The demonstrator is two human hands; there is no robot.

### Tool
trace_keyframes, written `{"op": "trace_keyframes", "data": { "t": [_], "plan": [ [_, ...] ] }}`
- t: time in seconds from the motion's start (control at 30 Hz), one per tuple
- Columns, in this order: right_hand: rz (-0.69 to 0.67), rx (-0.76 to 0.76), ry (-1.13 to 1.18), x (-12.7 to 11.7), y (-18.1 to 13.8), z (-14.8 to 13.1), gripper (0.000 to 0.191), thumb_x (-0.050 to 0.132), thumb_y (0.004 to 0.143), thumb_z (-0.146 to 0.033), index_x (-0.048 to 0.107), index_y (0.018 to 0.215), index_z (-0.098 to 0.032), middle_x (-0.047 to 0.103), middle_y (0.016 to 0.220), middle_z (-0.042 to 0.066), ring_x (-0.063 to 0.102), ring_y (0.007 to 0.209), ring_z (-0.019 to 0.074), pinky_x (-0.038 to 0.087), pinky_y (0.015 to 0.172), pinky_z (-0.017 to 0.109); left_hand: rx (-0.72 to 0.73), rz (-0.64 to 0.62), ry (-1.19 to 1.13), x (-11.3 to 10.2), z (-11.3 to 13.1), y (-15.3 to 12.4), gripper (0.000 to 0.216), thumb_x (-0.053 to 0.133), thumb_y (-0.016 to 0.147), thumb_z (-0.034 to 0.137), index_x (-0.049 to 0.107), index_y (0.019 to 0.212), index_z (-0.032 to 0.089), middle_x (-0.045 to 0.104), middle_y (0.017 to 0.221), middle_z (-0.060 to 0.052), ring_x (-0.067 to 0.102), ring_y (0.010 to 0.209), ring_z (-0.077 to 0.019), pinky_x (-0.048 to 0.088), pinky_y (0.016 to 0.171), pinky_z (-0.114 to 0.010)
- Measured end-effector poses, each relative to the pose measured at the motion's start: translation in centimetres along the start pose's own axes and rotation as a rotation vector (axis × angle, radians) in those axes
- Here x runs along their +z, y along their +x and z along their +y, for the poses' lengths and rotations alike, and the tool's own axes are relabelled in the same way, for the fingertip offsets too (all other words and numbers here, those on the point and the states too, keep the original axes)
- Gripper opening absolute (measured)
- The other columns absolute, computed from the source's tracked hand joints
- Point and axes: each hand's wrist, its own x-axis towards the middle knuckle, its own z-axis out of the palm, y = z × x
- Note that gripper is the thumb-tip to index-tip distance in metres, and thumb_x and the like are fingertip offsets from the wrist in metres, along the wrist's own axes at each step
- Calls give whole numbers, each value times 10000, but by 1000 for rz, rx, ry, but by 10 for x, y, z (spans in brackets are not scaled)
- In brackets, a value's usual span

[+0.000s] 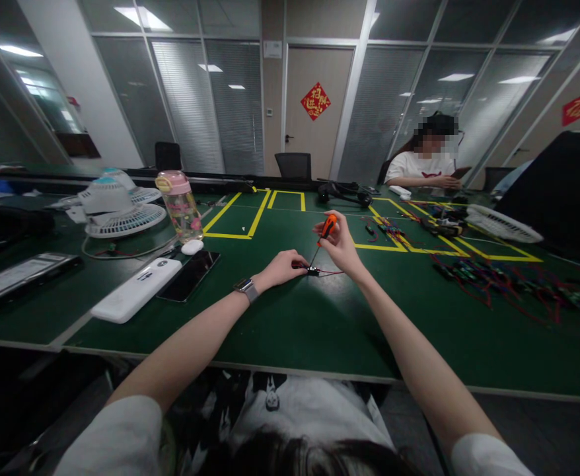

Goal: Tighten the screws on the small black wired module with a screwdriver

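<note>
My right hand (340,246) is closed around the orange and black handle of a screwdriver (328,227). The screwdriver leans, its thin shaft running down to a small black terminal block (313,271) on the green table. My left hand (290,268), with a watch on its wrist, pinches the block from the left side. Red and dark wires (330,272) come out of the block to the right. The exact contact of the screwdriver tip is too small to make out.
A white power bank (136,291), a black phone (189,276), a pink-lidded bottle (180,205) and a fan (124,218) stand to the left. Bundles of wired parts (508,281) lie at the right. Yellow tape (228,236) marks the table. Across it sits another person (426,158).
</note>
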Motion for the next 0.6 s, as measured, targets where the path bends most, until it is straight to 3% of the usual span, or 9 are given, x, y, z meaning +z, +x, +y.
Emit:
{"op": "trace_keyframes", "data": {
  "t": [0.13,0.2,0.3,0.4,0.5,0.6],
  "plan": [
    [113,26,-107,-2,1,-5,428,714,735,-315,558,1132,-278,579,899,-10,614,803,182,578,796,373,4,-3,25,0,0,0,168,732,884,256,814,1016,191,732,990,-65,687,922,-218,520,864,-304],
    [121,48,-106,-5,2,-9,452,728,734,-335,563,1150,-274,588,844,-21,618,762,186,586,773,380,5,-5,28,0,0,0,172,732,889,260,813,1022,187,732,994,-69,684,920,-218,519,856,-304],
    [42,56,-42,-11,2,-12,583,714,744,-312,501,1286,-281,664,903,2,684,826,212,598,821,411,6,-4,11,0,-1,0,162,731,891,258,813,1014,192,733,999,-65,686,913,-211,521,839,-295],
    [-30,68,46,-13,2,-10,545,666,777,-312,472,1286,-282,692,1018,36,718,873,211,602,830,410,6,1,8,1,-1,0,159,735,889,253,813,1012,191,734,995,-65,688,908,-211,520,836,-297],
    [57,63,-15,-11,2,-4,475,694,765,-323,524,1207,-284,658,994,11,694,847,185,595,777,359,3,1,19,0,-1,0,170,732,892,254,813,1024,185,733,1002,-69,687,912,-213,521,838,-299],
    [141,73,-130,-9,2,1,567,775,711,-295,567,1238,-285,606,888,-27,641,737,152,569,684,302,-2,-3,35,0,0,0,180,732,894,250,811,1038,178,729,997,-69,683,911,-211,519,840,-297]
  ]
}}
